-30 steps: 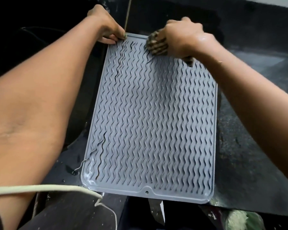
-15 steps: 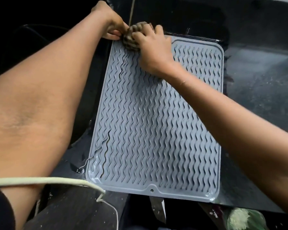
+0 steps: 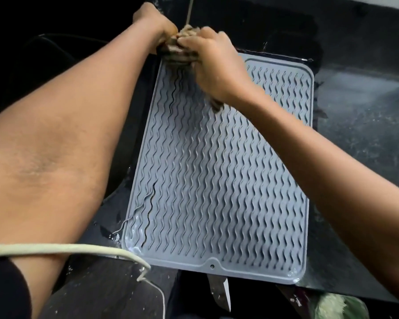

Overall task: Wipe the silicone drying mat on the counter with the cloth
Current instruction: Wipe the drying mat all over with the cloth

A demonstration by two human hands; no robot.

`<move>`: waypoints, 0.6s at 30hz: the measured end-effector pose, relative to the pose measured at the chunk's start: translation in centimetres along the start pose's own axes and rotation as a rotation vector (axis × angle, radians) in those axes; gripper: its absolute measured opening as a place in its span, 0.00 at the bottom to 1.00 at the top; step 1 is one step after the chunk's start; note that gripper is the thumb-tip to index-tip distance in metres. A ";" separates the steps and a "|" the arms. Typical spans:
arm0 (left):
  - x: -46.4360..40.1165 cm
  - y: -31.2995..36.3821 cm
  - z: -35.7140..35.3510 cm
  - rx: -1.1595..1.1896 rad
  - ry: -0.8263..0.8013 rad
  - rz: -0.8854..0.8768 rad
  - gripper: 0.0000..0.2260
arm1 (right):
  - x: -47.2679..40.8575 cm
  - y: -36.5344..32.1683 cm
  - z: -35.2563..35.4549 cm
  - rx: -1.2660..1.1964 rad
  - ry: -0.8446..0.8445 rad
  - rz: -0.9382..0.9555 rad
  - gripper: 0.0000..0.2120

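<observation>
A grey silicone drying mat [image 3: 219,180] with wavy ridges lies on the dark wet counter [image 3: 359,134]. A few ridges near its left edge are torn loose. My right hand [image 3: 214,65] is closed over a bunched brown striped cloth [image 3: 180,54] at the mat's far left corner; a tail of the cloth shows under my wrist. My left hand [image 3: 154,24] is right behind the cloth at that same corner, touching it; its fingers are hidden, so I cannot tell whether it pinches the mat or the cloth.
A dark sink basin [image 3: 32,65] lies left of the mat under my left forearm. A pale cord [image 3: 67,248] crosses the lower left. A thin stick or cord [image 3: 189,10] rises behind my hands. Something pale green [image 3: 332,305] sits below the counter's front edge.
My right hand has carried the cloth leftward along the mat's far edge, from its far middle to the far left corner beside my left hand. The mat's far right corner is now uncovered.
</observation>
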State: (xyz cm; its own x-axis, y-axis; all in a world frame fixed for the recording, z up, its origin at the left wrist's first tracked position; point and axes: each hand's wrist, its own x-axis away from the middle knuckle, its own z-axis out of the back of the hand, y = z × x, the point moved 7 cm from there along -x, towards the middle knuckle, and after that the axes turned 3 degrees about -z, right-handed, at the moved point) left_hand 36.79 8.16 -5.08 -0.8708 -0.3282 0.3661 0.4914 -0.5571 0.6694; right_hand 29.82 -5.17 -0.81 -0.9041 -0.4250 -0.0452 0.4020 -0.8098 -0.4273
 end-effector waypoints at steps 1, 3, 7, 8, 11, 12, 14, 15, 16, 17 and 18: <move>-0.2 -0.1 0.1 -0.011 0.028 -0.014 0.12 | -0.9 0.2 -1.0 0.106 -0.028 -0.040 0.25; -0.2 -0.3 -0.3 0.027 0.006 -0.014 0.11 | -1.4 -0.3 -2.8 0.243 -0.094 -0.036 0.22; 0.6 -0.7 -1.9 0.092 -0.207 0.085 0.09 | 1.8 -2.6 -3.4 0.120 -0.155 0.104 0.22; 0.6 -0.8 -1.8 0.097 -0.222 0.089 0.10 | 3.4 -3.3 -3.6 0.080 -0.188 0.140 0.20; 0.7 -0.4 -1.6 0.092 -0.217 0.090 0.08 | 9.8 -6.0 -3.7 -0.045 -0.299 0.273 0.16; 0.7 -0.2 -1.4 0.097 -0.188 0.080 0.06 | 11.5 -6.7 -3.9 -0.054 -0.348 0.322 0.16; 0.2 -0.3 -1.1 0.096 -0.142 0.068 0.12 | 13.0 -6.6 -4.1 -0.076 -0.435 0.358 0.15; 0.1 -0.3 -1.1 0.095 -0.135 0.064 0.11 | 12.6 -6.1 -3.7 -0.131 -0.450 0.335 0.14; 0.2 -0.2 -1.2 0.089 -0.137 0.060 0.09 | 11.6 -5.4 -2.9 -0.200 -0.412 0.295 0.14; 0.0 -0.3 -1.2 0.080 -0.132 0.052 0.08 | 10.1 -4.4 -1.8 -0.250 -0.302 0.237 0.15; 0.0 -0.3 -1.2 0.082 -0.115 0.039 0.09 | 8.2 -2.8 -0.7 -0.258 -0.154 0.166 0.17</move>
State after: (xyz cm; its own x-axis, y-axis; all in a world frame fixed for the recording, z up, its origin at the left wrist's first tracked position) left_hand 36.69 7.35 -6.06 -0.8491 -0.2562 0.4619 0.5265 -0.4797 0.7019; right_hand 21.15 -6.14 -0.59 -0.7890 -0.6143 -0.0043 0.4740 -0.6043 -0.6405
